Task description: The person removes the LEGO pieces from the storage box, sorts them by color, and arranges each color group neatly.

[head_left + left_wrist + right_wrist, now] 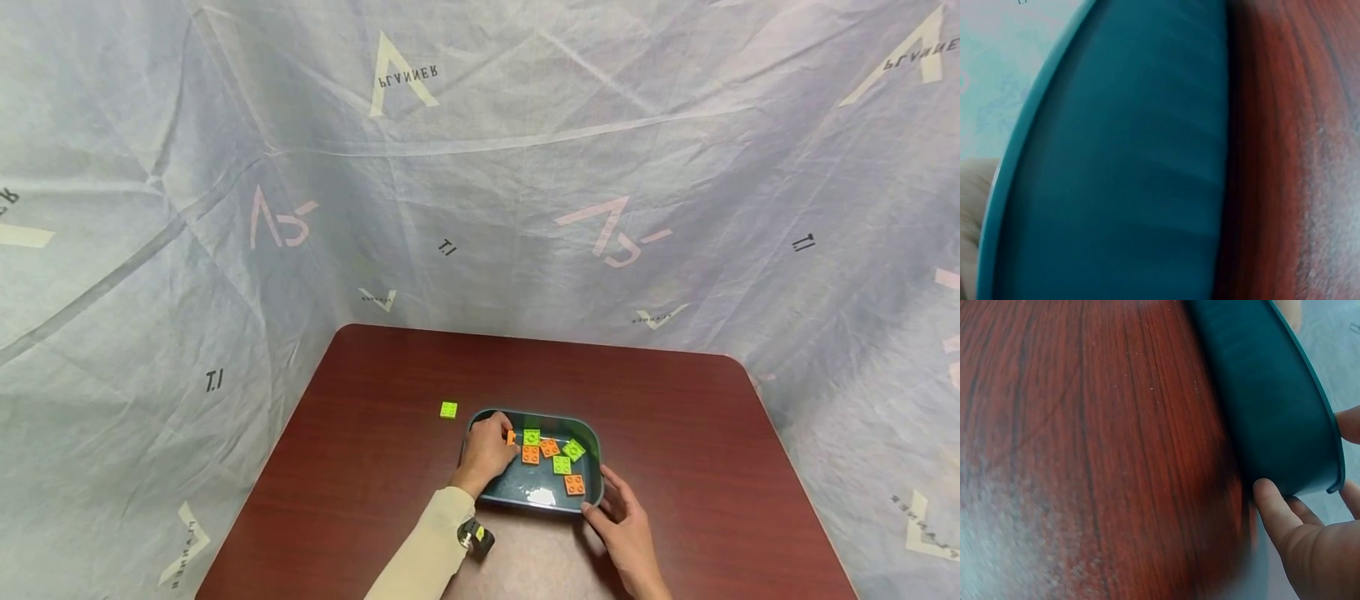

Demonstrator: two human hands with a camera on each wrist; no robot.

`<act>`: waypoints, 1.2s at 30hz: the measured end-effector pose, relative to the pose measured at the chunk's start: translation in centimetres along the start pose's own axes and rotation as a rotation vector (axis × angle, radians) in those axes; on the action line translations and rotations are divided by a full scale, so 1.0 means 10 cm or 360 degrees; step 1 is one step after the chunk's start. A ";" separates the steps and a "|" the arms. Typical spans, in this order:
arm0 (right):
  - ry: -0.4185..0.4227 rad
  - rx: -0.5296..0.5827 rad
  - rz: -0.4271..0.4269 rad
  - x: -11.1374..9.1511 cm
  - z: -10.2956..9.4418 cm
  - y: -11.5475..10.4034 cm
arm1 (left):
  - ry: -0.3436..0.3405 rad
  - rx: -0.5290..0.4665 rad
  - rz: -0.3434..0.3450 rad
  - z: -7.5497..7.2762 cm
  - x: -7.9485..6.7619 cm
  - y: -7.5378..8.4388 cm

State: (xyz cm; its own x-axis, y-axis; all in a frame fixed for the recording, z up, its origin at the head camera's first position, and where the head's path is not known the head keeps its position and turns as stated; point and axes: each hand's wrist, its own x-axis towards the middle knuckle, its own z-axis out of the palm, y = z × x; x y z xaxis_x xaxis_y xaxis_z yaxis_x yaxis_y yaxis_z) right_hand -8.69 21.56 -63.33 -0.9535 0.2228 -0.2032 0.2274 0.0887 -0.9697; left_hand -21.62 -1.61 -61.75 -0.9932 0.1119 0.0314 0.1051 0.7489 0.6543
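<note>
A dark teal tray [510,492] sits on the table, with several orange and green toy building bricks inside. My left hand [487,450] reaches over its left end and pinches an orange brick [511,437] between thumb and fingertips. In the left wrist view the tray's outer wall [1116,162] fills the middle and hides the brick. My right hand [621,521] grips the tray's near right corner. Its thumb [1269,497] presses low on the wall in the right wrist view, while the fingers spread around the end and rim.
One green brick [448,410] lies on the table outside the tray, beyond its left end. The reddish-brown wooden table [712,450] has rounded far corners. Pale printed sheets [480,183] hang behind it and along both sides.
</note>
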 end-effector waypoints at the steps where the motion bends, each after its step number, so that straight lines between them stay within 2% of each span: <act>1: 0.0002 0.0002 -0.0003 0.00 0.00 0.00 | -0.0005 -0.0014 -0.0005 -0.01 0.00 0.00; 6: 0.0009 0.0007 -0.0010 0.01 0.02 -0.02 | -0.0008 -0.0089 -0.0004 -0.03 0.01 0.01; 15: 0.0019 -0.0026 -0.0030 0.02 0.03 -0.04 | -0.0047 -0.0209 0.0085 -0.08 0.03 0.04; 20: 0.0012 -0.0013 -0.0020 0.03 0.04 -0.05 | -0.0062 -0.0270 0.0061 -0.14 0.02 0.06; 25: 0.0008 -0.0018 -0.0002 0.02 0.05 -0.03 | -0.0015 -0.0324 0.0075 -0.19 -0.01 0.05; 31: 0.0014 -0.0032 0.0035 -0.01 0.03 -0.01 | 0.0086 -0.0495 0.0100 -0.30 -0.08 0.00; 36: 0.0036 -0.0070 0.0085 -0.02 0.01 0.00 | 0.0195 -0.0565 0.0032 -0.45 -0.11 -0.07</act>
State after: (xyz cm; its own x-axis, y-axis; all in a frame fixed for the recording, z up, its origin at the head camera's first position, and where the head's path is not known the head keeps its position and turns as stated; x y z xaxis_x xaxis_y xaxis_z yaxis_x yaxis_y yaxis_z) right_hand -8.53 21.45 -63.26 -0.9351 0.2499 -0.2512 0.2870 0.1186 -0.9506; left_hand -20.85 -5.19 -58.84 -0.9920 0.0291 0.1232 0.1223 0.4720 0.8731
